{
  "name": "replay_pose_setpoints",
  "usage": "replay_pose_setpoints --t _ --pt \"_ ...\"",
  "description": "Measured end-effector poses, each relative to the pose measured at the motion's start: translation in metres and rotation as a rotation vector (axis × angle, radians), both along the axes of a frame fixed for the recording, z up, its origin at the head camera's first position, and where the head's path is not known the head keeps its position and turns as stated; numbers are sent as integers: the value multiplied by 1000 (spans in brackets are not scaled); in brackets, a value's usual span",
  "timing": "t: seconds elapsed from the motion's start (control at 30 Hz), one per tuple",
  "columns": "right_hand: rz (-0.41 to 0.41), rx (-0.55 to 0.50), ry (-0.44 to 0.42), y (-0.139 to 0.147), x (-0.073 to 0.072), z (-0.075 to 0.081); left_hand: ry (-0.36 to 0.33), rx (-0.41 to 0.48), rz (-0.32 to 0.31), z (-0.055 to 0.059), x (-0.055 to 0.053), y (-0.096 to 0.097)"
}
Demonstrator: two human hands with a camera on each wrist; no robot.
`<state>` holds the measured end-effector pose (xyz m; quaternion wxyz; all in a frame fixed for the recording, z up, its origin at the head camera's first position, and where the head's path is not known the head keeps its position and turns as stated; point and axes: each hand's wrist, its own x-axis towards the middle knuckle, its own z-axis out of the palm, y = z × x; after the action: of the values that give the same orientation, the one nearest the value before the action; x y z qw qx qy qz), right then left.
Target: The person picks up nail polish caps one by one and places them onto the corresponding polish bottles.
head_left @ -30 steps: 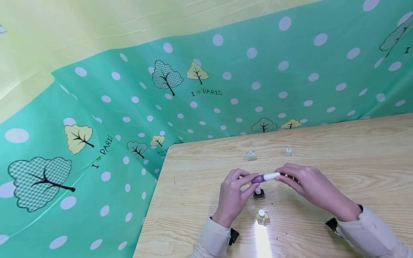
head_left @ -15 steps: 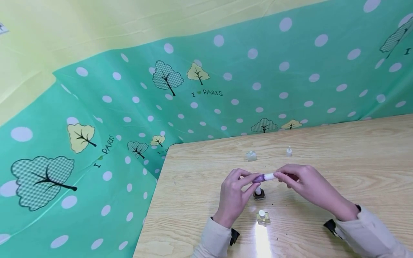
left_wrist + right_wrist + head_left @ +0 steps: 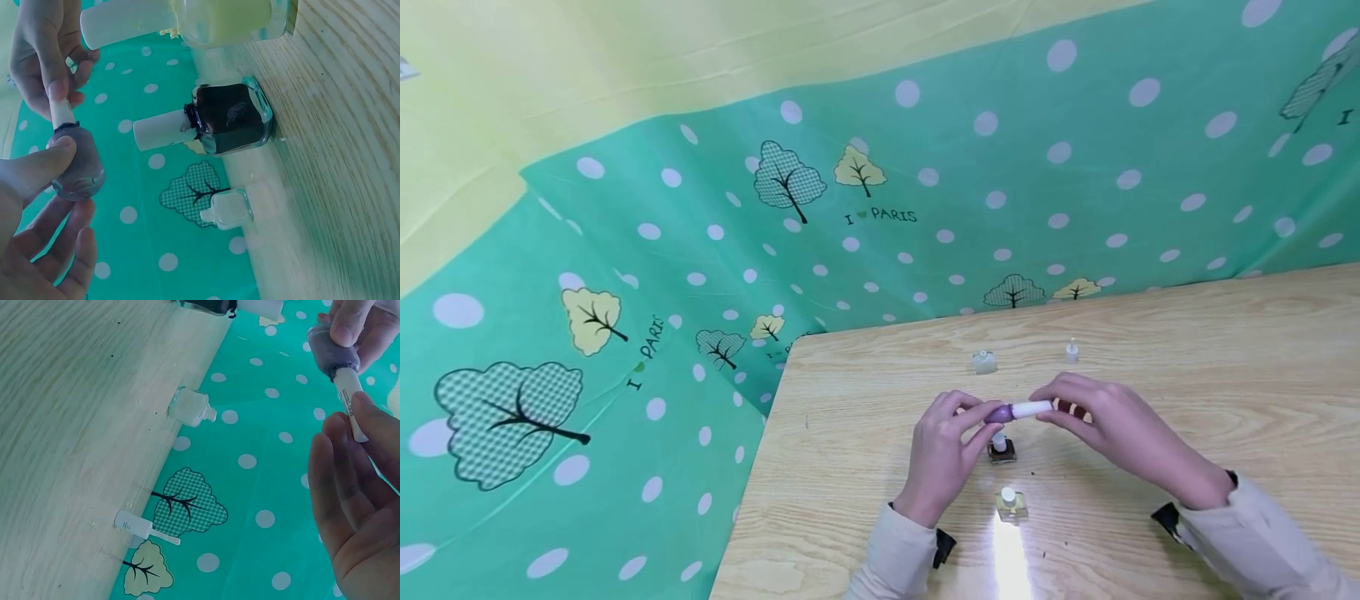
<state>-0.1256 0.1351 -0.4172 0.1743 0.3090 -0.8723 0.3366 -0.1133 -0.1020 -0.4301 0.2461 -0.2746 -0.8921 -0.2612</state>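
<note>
Between finger and thumb, my left hand (image 3: 942, 457) holds a small purple nail polish bottle (image 3: 998, 414) raised over the table and tilted sideways. Its long white cap (image 3: 1032, 408) points toward my right hand (image 3: 1123, 429), whose thumb and fingertips pinch the cap's far end. The cap sits against the bottle's neck, as the right wrist view shows, where a dark crust rings the purple bottle (image 3: 331, 350). Just below the hands in the head view, a dark nail polish bottle (image 3: 1002, 452) stands upright with a white cap. Nearer the front is a yellow nail polish bottle (image 3: 1011, 507), also white-capped.
Farther back on the wooden table (image 3: 850, 500) stands an uncapped whitish nail polish bottle (image 3: 983, 362). To its right, a white cap (image 3: 1072, 353) stands with its brush upward. A green dotted curtain (image 3: 865, 267) hangs behind and left of the table. Several dark specks dot the tabletop.
My right hand's fingers have shifted along the white cap and back, regripping it near its end. My left hand and the purple bottle have stayed in place.
</note>
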Motion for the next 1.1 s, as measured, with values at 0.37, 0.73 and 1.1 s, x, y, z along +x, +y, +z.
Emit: replay_pose_setpoints --t 0.37,0.73,1.1 --pt "-40 -15 -34 -2 0 4 98 7 -7 0 0 3" --pt "-22 -50 -83 -3 1 1 40 8 7 -1 0 3" --pt "-27 -2 14 -2 2 4 7 -2 21 0 0 6"
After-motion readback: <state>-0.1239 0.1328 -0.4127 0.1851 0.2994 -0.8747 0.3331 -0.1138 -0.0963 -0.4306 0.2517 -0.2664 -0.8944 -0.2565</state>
